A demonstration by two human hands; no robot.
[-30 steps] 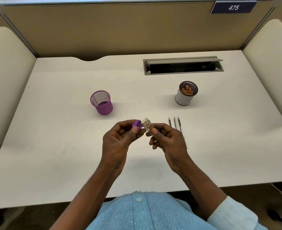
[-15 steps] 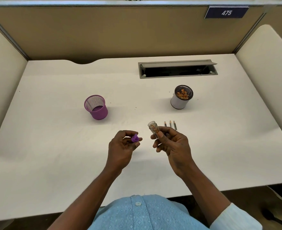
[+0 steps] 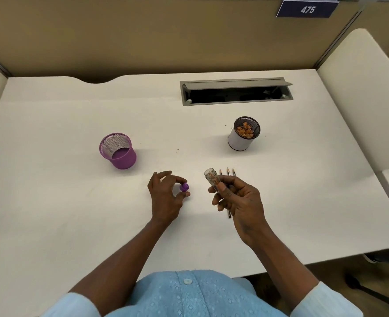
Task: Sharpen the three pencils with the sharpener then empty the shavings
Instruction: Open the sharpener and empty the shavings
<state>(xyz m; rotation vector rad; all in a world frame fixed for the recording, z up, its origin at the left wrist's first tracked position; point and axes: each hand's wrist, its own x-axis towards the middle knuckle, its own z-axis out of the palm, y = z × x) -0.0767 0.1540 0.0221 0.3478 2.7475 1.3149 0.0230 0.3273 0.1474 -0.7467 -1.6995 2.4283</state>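
Holding the clear shavings tube [image 3: 212, 180] upright in the right hand [image 3: 239, 202], the person has its open mouth facing up and away, with a few orange-brown curls visible inside. The right grip is clamped on the tube's lower part, thumb in front and fingers behind. The left hand [image 3: 166, 197] pinches the purple sharpener head [image 3: 184, 187] between thumb and fingertips, just above or on the table [image 3: 51, 202]; which of the two cannot be told. The two parts are apart.

Three pencils [image 3: 228, 172] lie side by side on the table beyond and partly under the right hand, their points aimed at the far edge and looking sharpened. Farther off to the right stands a white cup [image 3: 240, 143] already holding shavings; a purple mesh cup [image 3: 120, 154] stands to the left, seemingly without contents.

The tube looks light, stiff and smooth, likely thin plastic, so a firm hold low on its body seems right, leaving the mouth free for tipping. The shavings are feather-light and may cling or scatter, so tipping close over the white cup seems wise. The small head is easy to drop.
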